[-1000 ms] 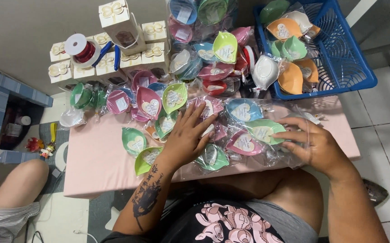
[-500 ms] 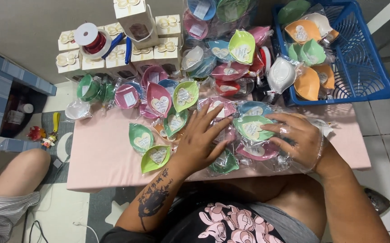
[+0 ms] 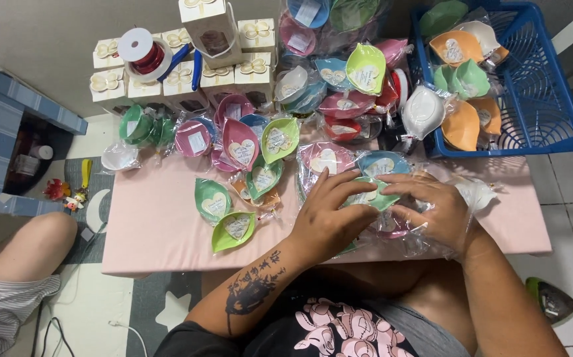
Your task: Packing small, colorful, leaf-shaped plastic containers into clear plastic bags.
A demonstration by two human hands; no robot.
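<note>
Gripping from both sides, the left hand [image 3: 329, 215] and the right hand [image 3: 428, 211] are meeting over a pale green leaf-shaped dish [image 3: 373, 196] wrapped in clear film, near the middle of the pink table [image 3: 161, 231]. The left hand's fingers are curling over the dish's left end, the right hand's fingers are pinching its right end, and the dish is sitting between them, just above a pile of other wrapped dishes. Under the right palm a pink wrapped dish [image 3: 392, 225] is peeking out, and crinkled clear film [image 3: 478, 193] is spreading to the right of that hand.

Just beyond the fingertips, a blue dish [image 3: 382, 163] and a pink dish with a heart label [image 3: 326, 158] are lying side by side. To the left, two green leaf dishes [image 3: 223, 215] are resting apart on bare tablecloth, the nearer one a brighter lime. Farther back, more wrapped dishes in pink, green and blue are crowding together, with small white gift boxes [image 3: 180, 82] lined up behind them and a spool of red ribbon [image 3: 142, 54] sitting on top. At far right, a blue plastic basket [image 3: 551, 79] is holding orange, green and white dishes. At lower left, another person's bare knee [image 3: 32, 244] is showing beside the table.
</note>
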